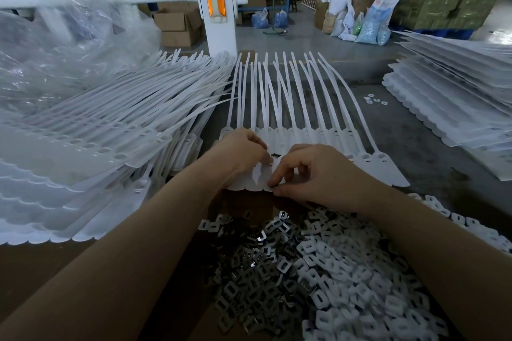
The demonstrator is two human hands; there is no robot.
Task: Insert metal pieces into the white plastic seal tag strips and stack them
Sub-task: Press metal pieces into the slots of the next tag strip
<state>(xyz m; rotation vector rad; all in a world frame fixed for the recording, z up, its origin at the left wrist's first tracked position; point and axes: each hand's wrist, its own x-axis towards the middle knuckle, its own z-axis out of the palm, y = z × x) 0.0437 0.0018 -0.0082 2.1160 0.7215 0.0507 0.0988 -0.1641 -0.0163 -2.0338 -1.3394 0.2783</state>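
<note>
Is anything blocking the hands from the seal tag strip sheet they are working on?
Nothing visible. Both the left hand and right hand already touch the near flags of the white seal tag strip sheet; the metal pieces lie heaped just below.

White seal tag strips (291,108) fan out at twelve o'clock; dull silver-grey metal pieces (249,263) and white plastic pieces (360,285) heap at six o'clock on a brown worktop (33,263).
</note>
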